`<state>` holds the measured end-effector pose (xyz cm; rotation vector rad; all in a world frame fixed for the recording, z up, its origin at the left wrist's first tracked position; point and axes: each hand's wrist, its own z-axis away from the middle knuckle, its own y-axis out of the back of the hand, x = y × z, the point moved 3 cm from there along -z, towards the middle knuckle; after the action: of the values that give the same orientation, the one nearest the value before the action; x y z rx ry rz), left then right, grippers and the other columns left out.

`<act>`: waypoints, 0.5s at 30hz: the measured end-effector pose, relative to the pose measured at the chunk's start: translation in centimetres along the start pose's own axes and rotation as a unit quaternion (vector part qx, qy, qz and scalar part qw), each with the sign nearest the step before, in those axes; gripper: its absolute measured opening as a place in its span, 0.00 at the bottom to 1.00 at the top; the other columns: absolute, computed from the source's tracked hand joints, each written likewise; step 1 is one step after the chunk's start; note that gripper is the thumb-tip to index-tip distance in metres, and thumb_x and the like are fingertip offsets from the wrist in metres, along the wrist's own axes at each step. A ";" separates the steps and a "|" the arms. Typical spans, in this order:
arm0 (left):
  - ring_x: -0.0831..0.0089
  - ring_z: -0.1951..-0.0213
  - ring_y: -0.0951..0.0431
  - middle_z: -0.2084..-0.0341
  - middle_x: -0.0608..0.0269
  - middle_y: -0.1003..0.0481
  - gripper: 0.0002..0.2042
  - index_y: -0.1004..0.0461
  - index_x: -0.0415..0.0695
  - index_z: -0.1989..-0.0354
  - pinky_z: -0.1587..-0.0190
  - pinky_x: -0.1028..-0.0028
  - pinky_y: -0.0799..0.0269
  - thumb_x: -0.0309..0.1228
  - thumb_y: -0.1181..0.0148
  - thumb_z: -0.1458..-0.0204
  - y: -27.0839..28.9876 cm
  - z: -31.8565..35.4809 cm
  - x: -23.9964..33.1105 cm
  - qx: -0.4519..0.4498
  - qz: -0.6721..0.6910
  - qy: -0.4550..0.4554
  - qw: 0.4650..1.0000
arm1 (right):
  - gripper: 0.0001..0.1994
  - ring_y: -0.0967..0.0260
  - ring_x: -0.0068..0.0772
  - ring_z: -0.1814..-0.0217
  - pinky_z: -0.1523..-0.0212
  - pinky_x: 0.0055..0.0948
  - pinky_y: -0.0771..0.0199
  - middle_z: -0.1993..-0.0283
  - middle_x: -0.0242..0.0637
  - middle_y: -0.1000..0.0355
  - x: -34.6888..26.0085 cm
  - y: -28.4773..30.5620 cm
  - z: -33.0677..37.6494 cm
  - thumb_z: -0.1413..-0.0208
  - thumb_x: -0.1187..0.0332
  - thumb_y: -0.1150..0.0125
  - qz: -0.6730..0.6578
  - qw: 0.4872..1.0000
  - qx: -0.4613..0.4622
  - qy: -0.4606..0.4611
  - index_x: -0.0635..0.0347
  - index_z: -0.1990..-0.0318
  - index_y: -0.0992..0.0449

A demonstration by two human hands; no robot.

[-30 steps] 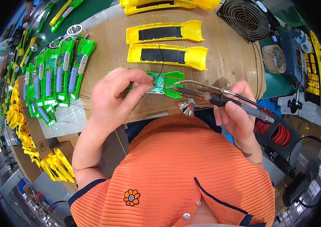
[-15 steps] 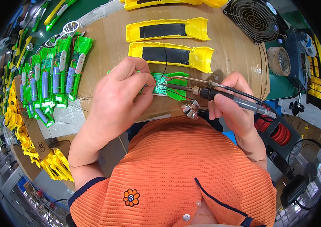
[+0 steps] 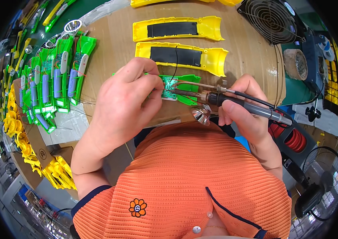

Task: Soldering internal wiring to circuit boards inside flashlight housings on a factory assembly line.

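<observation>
A green circuit board (image 3: pixel 169 88) lies in a green plastic shell half (image 3: pixel 191 81) in front of me. My left hand (image 3: pixel 131 93) is closed in a pinch at the board's left end and covers that end of the shell. What its fingertips hold is hidden. My right hand (image 3: pixel 246 105) grips a soldering iron (image 3: pixel 232 102) with a thin metal feed tube (image 3: pixel 201 85) along it. The iron's tip meets the board or hovers just over it; I cannot tell which. A shiny reflector cup (image 3: pixel 201 114) sits below the shell, close to the iron.
Yellow shell halves (image 3: pixel 177 54) with black strips lie beyond the board on cardboard (image 3: pixel 109 51). To the left are several green shells with blue batteries (image 3: pixel 72 83) and a pile of yellow parts (image 3: pixel 59 173). A black fan (image 3: pixel 270 20) and a tape roll (image 3: pixel 295 64) stand at right.
Both hands hold nearly the same pose at the board, with the iron still over it. The whole view has shifted very slightly.
</observation>
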<state>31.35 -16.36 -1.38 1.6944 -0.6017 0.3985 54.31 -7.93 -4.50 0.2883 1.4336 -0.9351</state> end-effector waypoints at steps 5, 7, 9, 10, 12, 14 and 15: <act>0.59 0.66 0.23 0.64 0.59 0.27 0.07 0.26 0.39 0.70 0.65 0.65 0.25 0.20 0.35 0.57 0.1 -0.1 0.0 -0.005 0.002 0.002 1.000 | 0.09 0.30 0.17 0.72 0.72 0.19 0.28 0.70 0.34 0.27 -0.1 -0.2 0.0 0.42 0.79 0.39 0.010 1.000 0.001 0.000 0.62 0.62 0.36; 0.59 0.65 0.23 0.64 0.58 0.27 0.07 0.26 0.39 0.70 0.65 0.64 0.25 0.20 0.35 0.57 0.1 -0.1 0.1 -0.011 -0.002 -0.001 1.000 | 0.09 0.30 0.17 0.73 0.72 0.19 0.28 0.70 0.34 0.27 -0.2 -0.2 0.0 0.42 0.79 0.39 0.019 1.000 0.002 0.000 0.62 0.62 0.35; 0.59 0.65 0.23 0.64 0.58 0.27 0.07 0.26 0.39 0.70 0.65 0.64 0.26 0.20 0.35 0.57 0.2 -0.1 0.1 -0.014 -0.002 -0.001 1.000 | 0.09 0.30 0.16 0.73 0.72 0.19 0.28 0.70 0.34 0.27 -0.2 -0.3 0.0 0.42 0.79 0.38 0.022 1.000 0.003 0.001 0.62 0.62 0.35; 0.59 0.65 0.23 0.64 0.58 0.27 0.07 0.25 0.40 0.70 0.66 0.64 0.26 0.20 0.35 0.57 0.2 -0.1 0.1 -0.017 -0.002 -0.002 1.000 | 0.09 0.29 0.16 0.73 0.72 0.19 0.28 0.70 0.34 0.27 -0.3 -0.2 0.0 0.42 0.79 0.38 0.026 1.000 0.005 -0.002 0.62 0.62 0.35; 0.59 0.65 0.23 0.64 0.58 0.27 0.07 0.25 0.40 0.70 0.66 0.64 0.26 0.20 0.35 0.57 0.3 -0.1 0.1 -0.019 -0.004 -0.003 1.000 | 0.10 0.29 0.16 0.73 0.72 0.18 0.28 0.70 0.34 0.27 -0.3 -0.2 0.0 0.42 0.79 0.38 0.031 1.000 0.006 -0.004 0.62 0.62 0.35; 0.59 0.65 0.23 0.64 0.58 0.27 0.07 0.25 0.40 0.70 0.66 0.64 0.26 0.20 0.35 0.57 0.3 -0.1 0.1 -0.021 -0.006 -0.003 1.000 | 0.10 0.29 0.16 0.72 0.72 0.19 0.28 0.70 0.34 0.27 -0.2 -0.1 -0.1 0.42 0.79 0.38 0.024 1.000 0.001 -0.004 0.62 0.62 0.35; 0.58 0.65 0.23 0.64 0.58 0.27 0.06 0.25 0.40 0.70 0.66 0.64 0.26 0.20 0.35 0.57 0.4 -0.2 0.1 -0.025 -0.006 -0.003 1.000 | 0.10 0.29 0.16 0.72 0.72 0.19 0.28 0.70 0.34 0.27 -0.2 -0.1 0.0 0.42 0.79 0.38 0.030 1.000 0.001 -0.006 0.62 0.62 0.35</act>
<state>31.23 -16.27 -1.01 1.6518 -0.6013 0.3682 54.23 -7.91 -4.28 0.3248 1.4064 -0.8887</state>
